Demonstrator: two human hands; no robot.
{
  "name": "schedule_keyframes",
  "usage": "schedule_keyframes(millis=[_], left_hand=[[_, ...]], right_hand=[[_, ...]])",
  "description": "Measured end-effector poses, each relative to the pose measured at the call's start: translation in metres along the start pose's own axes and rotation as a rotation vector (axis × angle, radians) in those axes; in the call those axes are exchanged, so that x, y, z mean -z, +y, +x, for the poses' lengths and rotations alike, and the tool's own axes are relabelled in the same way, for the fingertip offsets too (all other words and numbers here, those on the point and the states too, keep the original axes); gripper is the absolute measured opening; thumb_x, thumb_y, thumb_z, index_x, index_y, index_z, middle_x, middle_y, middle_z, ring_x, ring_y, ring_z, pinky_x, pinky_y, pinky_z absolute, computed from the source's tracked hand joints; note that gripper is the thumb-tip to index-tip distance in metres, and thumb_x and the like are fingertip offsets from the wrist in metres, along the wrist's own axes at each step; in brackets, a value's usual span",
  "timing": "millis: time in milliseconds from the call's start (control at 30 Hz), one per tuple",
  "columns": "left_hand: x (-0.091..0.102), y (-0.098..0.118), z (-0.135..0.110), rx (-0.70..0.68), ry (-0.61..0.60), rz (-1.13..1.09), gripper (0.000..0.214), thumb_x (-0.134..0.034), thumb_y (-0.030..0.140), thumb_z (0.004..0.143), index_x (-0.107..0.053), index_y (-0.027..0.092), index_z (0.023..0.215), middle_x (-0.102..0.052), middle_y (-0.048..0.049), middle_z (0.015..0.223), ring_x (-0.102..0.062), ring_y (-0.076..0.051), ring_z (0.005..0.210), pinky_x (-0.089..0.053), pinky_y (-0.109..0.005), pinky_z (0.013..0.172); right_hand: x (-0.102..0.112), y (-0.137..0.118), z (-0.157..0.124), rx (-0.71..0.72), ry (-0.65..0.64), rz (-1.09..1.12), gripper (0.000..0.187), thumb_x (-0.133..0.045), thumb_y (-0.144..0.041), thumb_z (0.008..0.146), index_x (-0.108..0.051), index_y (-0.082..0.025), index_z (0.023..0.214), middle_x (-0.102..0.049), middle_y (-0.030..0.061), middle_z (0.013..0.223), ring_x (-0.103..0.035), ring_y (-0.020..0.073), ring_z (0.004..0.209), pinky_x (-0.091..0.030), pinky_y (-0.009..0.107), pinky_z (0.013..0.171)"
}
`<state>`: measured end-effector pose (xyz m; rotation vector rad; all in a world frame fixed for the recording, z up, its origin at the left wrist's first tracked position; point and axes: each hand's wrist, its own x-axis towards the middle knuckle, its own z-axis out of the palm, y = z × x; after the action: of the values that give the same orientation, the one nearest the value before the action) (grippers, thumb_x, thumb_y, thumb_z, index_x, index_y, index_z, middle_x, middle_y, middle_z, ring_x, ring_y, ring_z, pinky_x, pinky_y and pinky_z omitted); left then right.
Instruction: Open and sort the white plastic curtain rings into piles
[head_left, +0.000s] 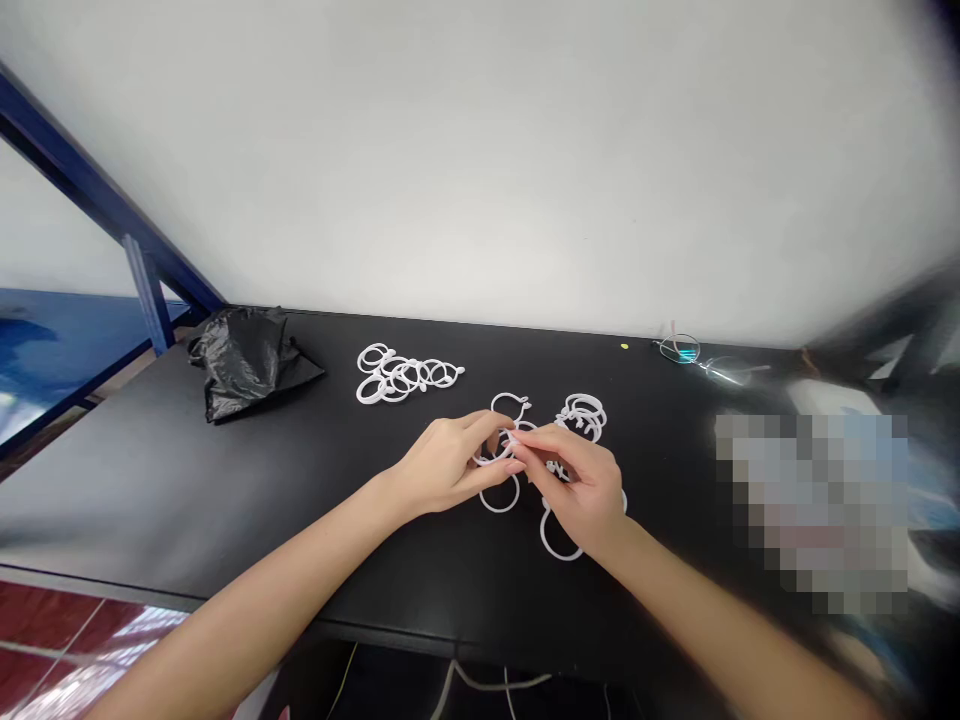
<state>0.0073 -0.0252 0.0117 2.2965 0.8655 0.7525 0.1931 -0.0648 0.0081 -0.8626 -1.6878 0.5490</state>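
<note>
On the left, a black plastic bag [247, 365] is being kept on the black tabletop [225, 500], and a heap of white plastic rings [409, 375] is lying beside it. In the middle, a white ring [484, 460] is being pinched from the left by the closed grip of the left hand [446, 465] and from the right by the closed grip of the right hand [574, 490]. Its round shape is showing no long side, and which way it is pointing cannot be told. To the right, more white rings [583, 415] are being kept in a small stack.
</note>
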Motion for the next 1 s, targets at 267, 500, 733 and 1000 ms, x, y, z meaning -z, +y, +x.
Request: schedule_keyframes(millis=[267, 500, 733, 1000], left_hand=[[-0.0079, 0.0000, -0.0016, -0.175, 0.106, 0.133, 0.039, -0.025, 0.038, 0.101, -0.050, 0.017, 0.079, -0.053, 0.0019, 0.062, -0.043, -0.009, 0.048, -0.032, -0.021, 0.049], [-0.0088, 0.0011, -0.0008, -0.225, 0.198, 0.330, 0.042, -0.022, 0.039, 0.100, -0.044, 0.019, 0.070, -0.048, 0.0032, 0.052, -0.037, -0.010, 0.040, -0.027, -0.023, 0.045], [-0.0091, 0.0001, -0.0029, -0.138, 0.201, 0.277, 0.051, -0.012, 0.035, 0.101, -0.049, 0.018, 0.071, -0.050, 0.0016, 0.054, -0.045, -0.010, 0.043, -0.032, -0.023, 0.047], [-0.0056, 0.0012, 0.0000, -0.128, 0.184, 0.352, 0.050, -0.013, 0.036, 0.101, -0.052, 0.018, 0.075, -0.056, 0.0003, 0.058, -0.049, -0.011, 0.046, -0.035, -0.024, 0.051]], right_hand=[[-0.0007, -0.0042, -0.0033, -0.097, -0.042, 0.158, 0.016, -0.063, -0.012, 0.087, -0.073, -0.022, 0.095, -0.073, 0.0017, 0.078, -0.069, 0.0133, 0.060, -0.060, 0.025, 0.056], [-0.0036, -0.0019, -0.0068, -0.199, -0.054, 0.231, 0.019, -0.063, -0.013, 0.088, -0.073, -0.025, 0.098, -0.072, 0.0001, 0.081, -0.070, 0.0121, 0.065, -0.061, 0.024, 0.061], [-0.0041, -0.0049, -0.0040, -0.272, -0.043, 0.291, 0.016, -0.063, -0.014, 0.088, -0.075, -0.025, 0.094, -0.073, -0.0008, 0.080, -0.071, 0.0114, 0.065, -0.062, 0.021, 0.061], [-0.0013, -0.0028, -0.0047, -0.321, -0.054, 0.310, 0.016, -0.064, -0.018, 0.089, -0.075, -0.026, 0.096, -0.076, 0.0003, 0.085, -0.073, 0.0138, 0.071, -0.063, 0.025, 0.066]])
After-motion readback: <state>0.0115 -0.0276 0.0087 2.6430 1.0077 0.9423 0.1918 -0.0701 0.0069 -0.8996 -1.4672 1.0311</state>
